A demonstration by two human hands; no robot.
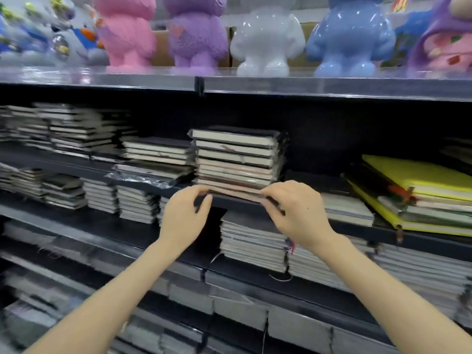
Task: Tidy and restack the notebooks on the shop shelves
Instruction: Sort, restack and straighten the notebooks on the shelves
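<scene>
A tall stack of wrapped notebooks (pixel 236 159) stands on a dark shelf (pixel 76 163) at the centre of the view. Its lowest notebooks (pixel 235 192) have pinkish covers. My left hand (pixel 182 215) pinches the bottom left corner of the stack with curled fingers. At the bottom right corner, my right hand (pixel 296 212) grips the lowest notebooks. A lower stack (pixel 158 155) sits just left of it, over a loose plastic wrapper (pixel 138 178).
More dark notebook stacks (pixel 69 129) fill the shelf to the left and the shelves below (pixel 252 244). Yellow notebooks (pixel 419 190) lie tilted at the right. Large pink, purple, white and blue figures (pixel 265 37) stand on the top shelf.
</scene>
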